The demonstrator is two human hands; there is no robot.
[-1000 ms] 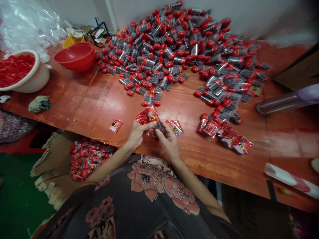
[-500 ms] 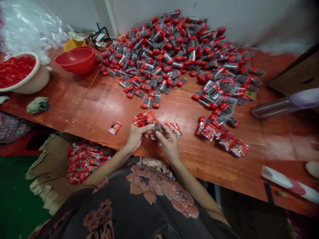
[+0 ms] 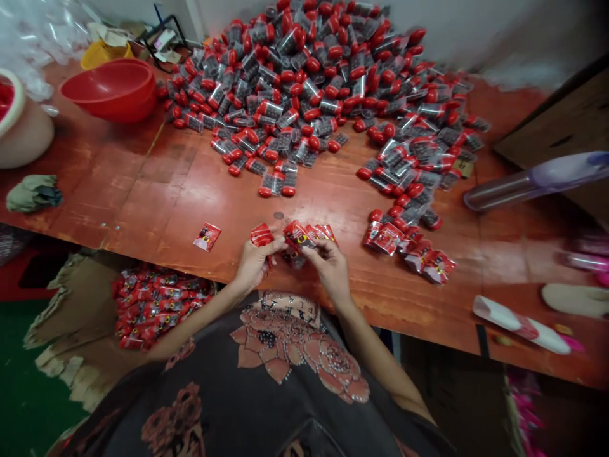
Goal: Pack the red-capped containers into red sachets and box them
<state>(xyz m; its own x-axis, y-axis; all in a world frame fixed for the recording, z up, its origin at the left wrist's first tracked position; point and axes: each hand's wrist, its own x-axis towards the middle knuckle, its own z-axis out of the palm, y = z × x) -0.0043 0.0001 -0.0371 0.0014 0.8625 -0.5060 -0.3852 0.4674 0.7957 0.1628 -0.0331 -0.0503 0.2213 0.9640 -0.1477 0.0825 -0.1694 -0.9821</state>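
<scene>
My left hand (image 3: 252,265) is closed around a small stack of red printed sleeves (image 3: 261,235), its thumb and fingertips reaching right. Pinched in my right hand (image 3: 330,270) is a red printed sleeve (image 3: 295,232) with a yellow and dark picture; a dark see-through part shows below it, half hidden by the fingers. Both hands are just over the front edge of the table. Just behind my right fingers lie several fanned red sleeves (image 3: 328,232). A single flat sleeve (image 3: 207,237) rests to the left of my left hand.
A big heap of clear red-capped tubes (image 3: 285,114) covers the back of the red table (image 3: 171,197). Wrapped tubes (image 3: 431,263) lie at the right. A red bowl (image 3: 111,89), a white tub (image 3: 28,133) and a crumpled cloth (image 3: 33,193) stand left. Below is a carton of red packs (image 3: 152,304).
My hands have drawn slightly apart; the red sleeve in my right hand has moved away from the stack in my left. The whole view has shifted a little to the right.
</scene>
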